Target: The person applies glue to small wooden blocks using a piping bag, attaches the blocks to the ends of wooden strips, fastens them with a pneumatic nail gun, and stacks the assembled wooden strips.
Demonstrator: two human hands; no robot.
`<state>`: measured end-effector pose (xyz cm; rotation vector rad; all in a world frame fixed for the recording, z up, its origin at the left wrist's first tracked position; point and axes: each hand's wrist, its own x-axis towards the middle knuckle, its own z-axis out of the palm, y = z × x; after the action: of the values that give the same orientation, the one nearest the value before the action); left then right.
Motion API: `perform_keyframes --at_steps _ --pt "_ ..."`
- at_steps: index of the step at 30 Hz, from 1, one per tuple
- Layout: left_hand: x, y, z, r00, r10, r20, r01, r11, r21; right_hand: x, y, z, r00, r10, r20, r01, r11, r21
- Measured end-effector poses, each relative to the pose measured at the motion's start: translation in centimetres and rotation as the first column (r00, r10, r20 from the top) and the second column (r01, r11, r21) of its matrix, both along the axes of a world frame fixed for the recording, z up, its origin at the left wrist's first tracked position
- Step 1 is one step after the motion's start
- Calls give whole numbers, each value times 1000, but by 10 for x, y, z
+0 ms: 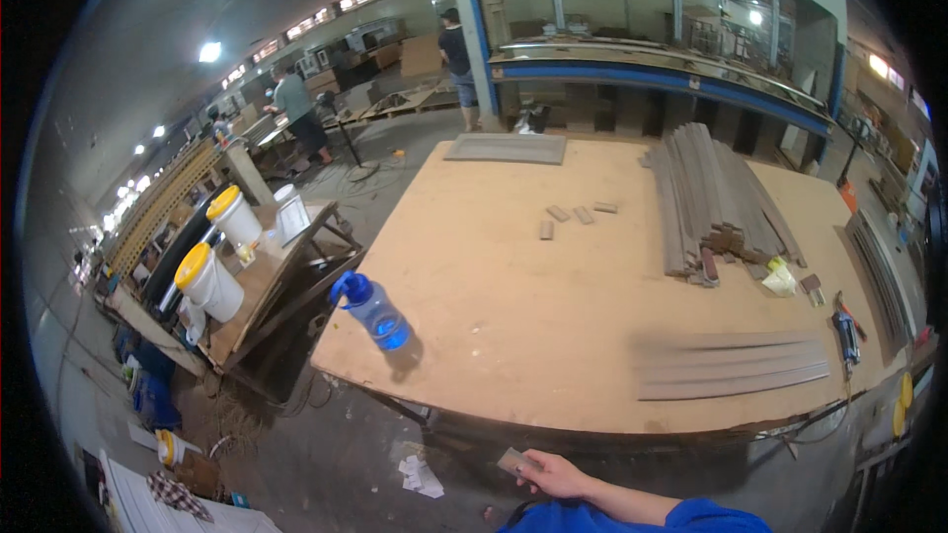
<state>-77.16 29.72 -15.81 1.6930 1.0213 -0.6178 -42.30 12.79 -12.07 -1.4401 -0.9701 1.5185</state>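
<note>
My right hand is in front of the table's near edge, its fingers closed on a small grey-brown wood block. A blue sleeve covers the upper part of that forearm. My left hand does not show. On the table lie several similar small blocks, loosely grouped toward the far side. Nearest to my right hand on the tabletop is a row of grey wooden strips, laid side by side at the near right.
A blue water bottle stands near the table's left corner. Stacked strips lie at the right, with a blue-handled tool nearer. White buckets stand on a side bench. Paper scraps lie on the floor. Two people work farther back.
</note>
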Motion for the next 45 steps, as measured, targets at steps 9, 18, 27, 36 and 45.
perform_keyframes --at_steps 9,18,27,36,45 --pt "120 -35 9 981 -190 -31 188 979 -76 85 -49 -20 976 -202 -83 206 978 42" --pt "178 -65 45 934 -333 -131 299 928 -224 138 -52 -20 889 -413 -199 410 910 -54" --pt "411 22 45 863 -143 485 101 989 112 216 -57 -23 538 -822 185 817 563 127" --pt "515 121 -26 751 -477 457 -40 658 752 427 -50 -25 203 -420 884 781 614 112" --pt "534 155 -30 857 -332 394 -80 670 738 551 -51 -16 -66 -403 913 412 822 393"
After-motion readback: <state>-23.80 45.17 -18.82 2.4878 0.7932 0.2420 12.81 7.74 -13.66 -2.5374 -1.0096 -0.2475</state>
